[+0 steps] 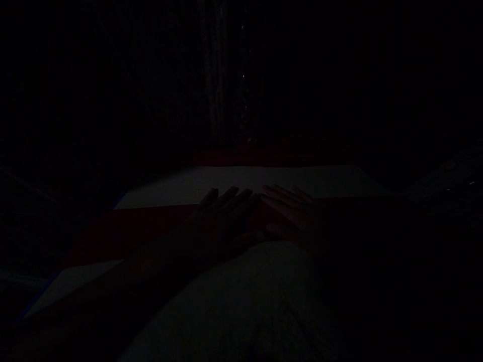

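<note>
The scene is very dark. My left hand point(222, 211) lies flat with its fingers stretched out on a dark red band point(124, 229) that runs across a pale flat surface point(245, 178). My right hand point(290, 208) lies flat beside it, fingers extended, its fingertips close to those of the left hand. Neither hand holds anything. A pale rounded surface point(241, 296) shows below the hands, near me.
A second dark red strip point(264, 153) runs along the far edge of the pale surface. A thin blue edge point(37, 301) shows at the lower left. Everything around it is too dark to make out.
</note>
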The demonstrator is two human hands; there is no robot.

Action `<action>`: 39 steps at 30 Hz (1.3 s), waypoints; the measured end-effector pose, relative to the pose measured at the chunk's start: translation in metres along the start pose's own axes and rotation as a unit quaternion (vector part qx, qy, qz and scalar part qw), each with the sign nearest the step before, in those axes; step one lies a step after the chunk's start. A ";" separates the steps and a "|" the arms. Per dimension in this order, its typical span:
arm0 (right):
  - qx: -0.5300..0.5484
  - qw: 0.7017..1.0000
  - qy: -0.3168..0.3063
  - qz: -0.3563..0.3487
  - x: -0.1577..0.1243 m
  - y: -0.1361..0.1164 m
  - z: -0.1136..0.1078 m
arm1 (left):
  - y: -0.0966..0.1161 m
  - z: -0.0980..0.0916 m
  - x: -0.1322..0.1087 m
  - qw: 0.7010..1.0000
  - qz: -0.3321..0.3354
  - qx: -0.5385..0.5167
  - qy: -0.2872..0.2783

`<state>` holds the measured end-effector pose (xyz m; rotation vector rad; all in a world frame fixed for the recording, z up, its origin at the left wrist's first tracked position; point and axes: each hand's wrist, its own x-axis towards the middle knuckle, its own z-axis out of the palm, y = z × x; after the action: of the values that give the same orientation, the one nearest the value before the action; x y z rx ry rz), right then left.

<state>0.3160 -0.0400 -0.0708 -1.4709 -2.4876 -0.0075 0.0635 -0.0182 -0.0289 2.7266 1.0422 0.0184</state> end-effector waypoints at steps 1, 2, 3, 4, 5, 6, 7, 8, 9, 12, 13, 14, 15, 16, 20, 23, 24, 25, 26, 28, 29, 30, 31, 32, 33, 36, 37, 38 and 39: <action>-0.001 1.000 -0.002 -0.001 0.000 0.000 0.000 | 0.000 0.000 0.000 1.000 0.002 -0.001 -0.002; -0.001 1.000 -0.004 0.000 0.000 0.000 0.000 | 0.000 -0.001 -0.001 1.000 0.004 -0.002 -0.005; -0.001 1.000 -0.007 -0.001 0.000 0.000 0.000 | 0.000 -0.001 -0.001 1.000 0.005 -0.003 -0.009; -0.001 1.000 -0.009 -0.001 0.000 0.000 0.000 | 0.000 -0.001 -0.001 1.000 0.007 -0.003 -0.010; -0.002 1.000 -0.007 0.000 0.000 0.000 0.000 | -0.001 -0.001 -0.001 1.000 0.008 -0.004 -0.010; -0.002 1.000 -0.006 0.000 0.000 0.000 0.000 | -0.001 -0.002 -0.001 1.000 0.009 -0.004 -0.008; -0.002 1.000 -0.003 0.000 0.000 0.000 0.001 | -0.001 -0.002 -0.001 1.000 0.009 -0.005 -0.005; 0.000 1.000 -0.002 0.000 0.000 0.001 0.001 | -0.001 -0.002 -0.001 1.000 0.009 -0.007 -0.003; 0.001 1.000 0.000 -0.001 -0.001 0.001 0.001 | -0.001 -0.002 -0.001 1.000 0.010 -0.008 -0.002; 0.005 1.000 0.003 -0.002 -0.001 0.001 0.002 | -0.001 -0.001 -0.001 1.000 0.010 -0.007 -0.005; 0.005 1.000 0.003 -0.002 -0.001 0.001 0.002 | -0.001 -0.001 -0.001 1.000 0.010 -0.003 -0.005; 0.006 1.000 0.002 -0.001 -0.001 0.001 0.001 | -0.001 -0.001 -0.001 1.000 0.009 0.001 -0.006; 0.006 1.000 0.000 0.000 -0.001 0.001 0.001 | -0.001 -0.002 -0.001 1.000 0.008 0.006 -0.006; 0.006 1.000 -0.002 0.001 -0.001 0.001 0.000 | -0.001 -0.002 -0.001 1.000 0.008 0.009 -0.007; 0.006 1.000 -0.013 -0.002 0.000 0.001 -0.001 | -0.001 -0.002 0.000 1.000 0.013 0.009 -0.006; 0.004 1.000 -0.006 0.001 0.000 0.000 -0.001 | -0.002 -0.001 0.000 1.000 0.010 0.010 -0.003; 0.004 1.000 -0.004 0.003 0.000 0.000 -0.001 | -0.002 -0.001 0.000 1.000 0.009 0.011 -0.004; 0.005 1.000 -0.003 0.004 0.000 0.000 -0.001 | -0.002 -0.001 0.000 1.000 0.008 0.011 -0.005; 0.006 1.000 -0.003 0.003 0.000 0.001 0.000 | -0.001 -0.001 0.000 1.000 0.007 0.010 -0.006; 0.007 1.000 0.000 0.000 0.000 0.001 0.001 | -0.001 -0.002 -0.001 1.000 0.005 0.011 -0.011; 0.007 1.000 0.005 0.000 -0.001 0.001 0.001 | 0.000 -0.002 -0.001 1.000 0.004 0.011 -0.015; 0.007 1.000 0.007 -0.001 -0.001 0.001 0.001 | 0.000 -0.002 -0.001 1.000 0.003 0.011 -0.018; 0.009 1.000 0.006 -0.002 -0.001 0.001 0.001 | 0.000 -0.002 -0.001 1.000 0.002 0.012 -0.019; 0.011 1.000 0.004 -0.004 -0.001 0.001 0.001 | 0.001 -0.002 -0.001 1.000 0.003 0.012 -0.017; 0.014 1.000 0.002 -0.003 -0.001 0.001 0.000 | 0.001 -0.002 -0.001 1.000 0.003 0.012 -0.014; 0.016 1.000 0.000 -0.002 -0.001 0.001 0.000 | 0.000 -0.002 0.000 1.000 0.005 0.012 -0.005; 0.015 1.000 0.002 0.000 -0.001 0.001 -0.001 | 0.000 -0.002 0.000 1.000 0.005 0.012 -0.006; 0.015 1.000 0.002 0.000 -0.001 0.001 -0.001 | -0.001 -0.002 0.000 1.000 0.006 0.012 -0.006; 0.015 1.000 0.000 -0.001 -0.001 0.001 -0.001 | -0.001 -0.002 0.000 1.000 0.006 0.011 -0.007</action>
<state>0.3171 -0.0406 -0.0703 -1.4562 -2.4771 0.0296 0.0629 -0.0172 -0.0268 2.7493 1.0277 -0.0107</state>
